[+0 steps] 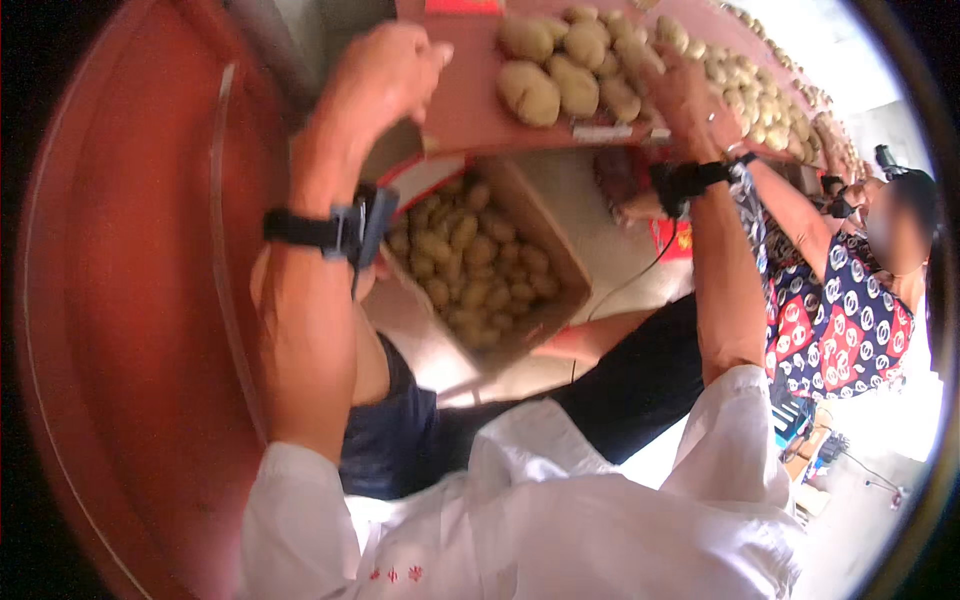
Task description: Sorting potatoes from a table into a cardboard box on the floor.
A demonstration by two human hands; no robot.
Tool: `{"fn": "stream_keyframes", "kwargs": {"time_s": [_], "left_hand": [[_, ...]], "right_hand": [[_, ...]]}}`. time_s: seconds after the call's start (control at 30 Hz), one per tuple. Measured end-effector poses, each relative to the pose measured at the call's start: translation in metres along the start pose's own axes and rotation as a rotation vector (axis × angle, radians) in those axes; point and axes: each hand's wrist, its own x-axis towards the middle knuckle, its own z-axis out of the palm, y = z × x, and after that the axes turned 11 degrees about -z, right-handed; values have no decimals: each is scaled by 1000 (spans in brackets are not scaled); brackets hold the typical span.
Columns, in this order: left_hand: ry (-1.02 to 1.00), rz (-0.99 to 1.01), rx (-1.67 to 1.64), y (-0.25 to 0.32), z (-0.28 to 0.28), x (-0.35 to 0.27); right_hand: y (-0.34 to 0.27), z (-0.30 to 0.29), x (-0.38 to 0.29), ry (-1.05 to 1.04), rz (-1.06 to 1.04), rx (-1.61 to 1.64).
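Observation:
My left hand (391, 73) hovers over the left end of a red table (465, 112), with its fingers curled. Nothing shows in it, but its palm side is hidden. My right hand (681, 94) is at the table's near edge, its fingertips against the potatoes; blur hides whether it grips one. To its left lies a group of large potatoes (574, 86). Smaller, paler potatoes (757, 101) spread along the table to the right. Below the table edge, between my legs, a cardboard box (564, 255) holds many potatoes (480, 262).
A large red surface (142, 300) rises along my left side. Another person in a patterned shirt (840, 322) is close on the right, an arm (795, 206) reaching towards the table. A thin black cable (637, 279) hangs from my right wrist device (686, 184).

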Motion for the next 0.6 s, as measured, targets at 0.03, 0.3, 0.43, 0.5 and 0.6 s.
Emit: {"fn": "stream_keyframes", "kwargs": {"time_s": [0.03,0.3,0.43,0.5,0.6], "left_hand": [[-2,53,13,-6,-1,1],[-1,84,-31,5,-6,-20],[-101,237,-156,50,-19,-100],[-180,336,-270,84,-11,-136],[67,868,1,114,-45,-171]], "right_hand": [[2,4,-7,4,83,150],[-131,-24,-120,-38,-112,589],[-155,-23,-129,-185,-390,572],[-143,-35,-130,-263,-372,529],[-158,-33,-116,-336,-426,588]]}}
